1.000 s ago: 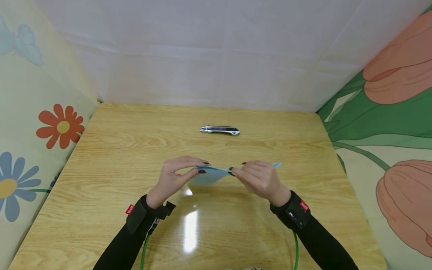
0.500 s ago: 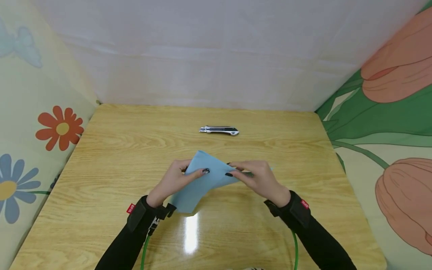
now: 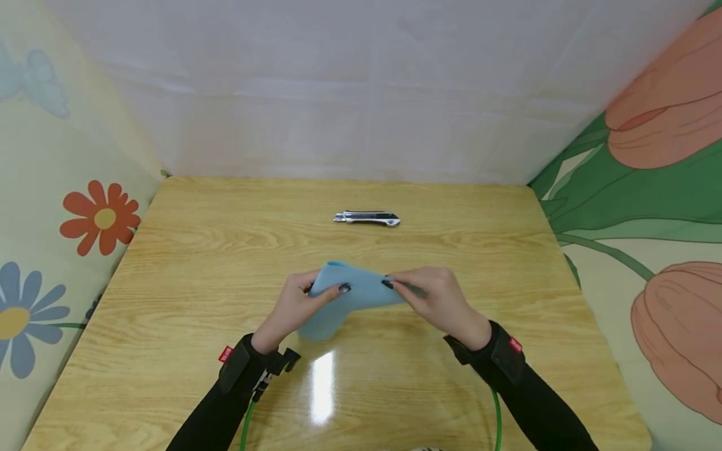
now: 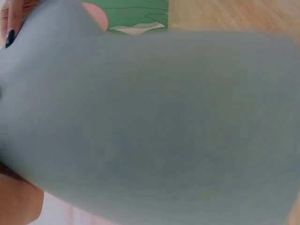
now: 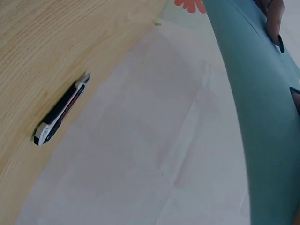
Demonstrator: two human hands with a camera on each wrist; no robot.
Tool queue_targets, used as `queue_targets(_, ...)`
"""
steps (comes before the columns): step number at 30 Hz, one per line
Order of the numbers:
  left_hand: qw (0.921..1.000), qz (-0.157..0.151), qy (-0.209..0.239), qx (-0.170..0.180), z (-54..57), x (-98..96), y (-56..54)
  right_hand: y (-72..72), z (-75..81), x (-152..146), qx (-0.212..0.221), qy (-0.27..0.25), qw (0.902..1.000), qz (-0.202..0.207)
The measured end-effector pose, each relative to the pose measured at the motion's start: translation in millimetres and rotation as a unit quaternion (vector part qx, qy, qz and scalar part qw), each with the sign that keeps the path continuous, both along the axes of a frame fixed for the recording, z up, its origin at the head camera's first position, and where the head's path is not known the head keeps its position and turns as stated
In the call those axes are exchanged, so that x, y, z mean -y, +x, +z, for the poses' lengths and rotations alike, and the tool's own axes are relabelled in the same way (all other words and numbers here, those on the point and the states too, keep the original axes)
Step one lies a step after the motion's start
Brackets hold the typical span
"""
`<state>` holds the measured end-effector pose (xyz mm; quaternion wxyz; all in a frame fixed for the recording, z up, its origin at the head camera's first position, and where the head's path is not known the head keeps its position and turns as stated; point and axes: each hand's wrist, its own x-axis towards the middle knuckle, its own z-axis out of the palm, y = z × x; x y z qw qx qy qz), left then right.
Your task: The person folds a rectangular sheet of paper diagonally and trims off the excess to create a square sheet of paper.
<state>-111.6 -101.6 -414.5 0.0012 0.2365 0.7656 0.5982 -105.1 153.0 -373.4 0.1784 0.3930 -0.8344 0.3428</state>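
Note:
A light blue sheet of paper (image 3: 361, 289) is held up over the table between both hands, bent over with a curved fold along its top. My left hand (image 3: 296, 302) grips its left part, the thumb lying across the near face and the other fingers mostly hidden behind. At the right end, the thumb and index finger of my right hand (image 3: 442, 299) pinch the sheet's edge. In the left wrist view the paper (image 4: 164, 117) fills most of the picture. Along the right side of the right wrist view, the paper (image 5: 253, 117) appears as a long curved band.
Beyond the hands, a utility knife (image 3: 366, 218) lies on the wooden table (image 3: 214, 219), its tip pointing left. A white cloth (image 3: 350, 94) hangs behind the table. Flower-patterned cloths stand at both sides. Green cables run from both wrists.
The paper, seen almost edge-on at first, has turned its broad face up toward the head view. Since then its top has curled over and lowered slightly. Both hands keep hold of it.

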Motion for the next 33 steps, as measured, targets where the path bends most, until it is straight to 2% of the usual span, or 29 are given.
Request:
queue_targets(5, 0.9987, 0.006, 0.035, -0.036, -3.3, -2.6, 0.9, 2.2, 4.2, 1, -0.047, 0.01, 0.9988, 0.002)
queue_targets(8, 0.9977, 0.014, 0.04, -0.052, -3.4, -3.8, 1.1, 2.5, 4.3, 1, -0.054, 0.007, 0.9985, 0.006)
queue_targets(11, 0.9978, 0.027, 0.029, -0.053, -2.9, -5.3, 2.0, 2.5, 3.6, 1, -0.048, 0.001, 0.9988, 0.008)
queue_targets(17, 0.9983, 0.05, -0.002, -0.032, -2.5, -11.3, 3.9, 2.7, 2.4, 3, -0.019, 0.013, 0.9997, -0.002)
queue_targets(23, 0.9983, 0.021, -0.045, 0.03, 5.2, -5.4, 4.2, 1.2, 1.1, 0, -0.015, 0.035, 0.9991, -0.019)
queue_targets(26, 0.9985, 0.025, -0.049, 0.002, 13.8, 1.0, 1.8, 0.2, 0.5, -2, -0.012, 0.04, 0.999, -0.014)
queue_targets(30, 0.9965, 0.051, -0.038, -0.055, 22.9, 2.0, -0.8, -0.4, 0.1, -2, 0.005, 0.037, 0.9993, 0.001)
queue_targets(33, 0.9944, 0.07, -0.036, -0.071, 25.1, 0.0, -0.9, -0.2, 0.2, -1, 0.027, 0.033, 0.999, 0.007)
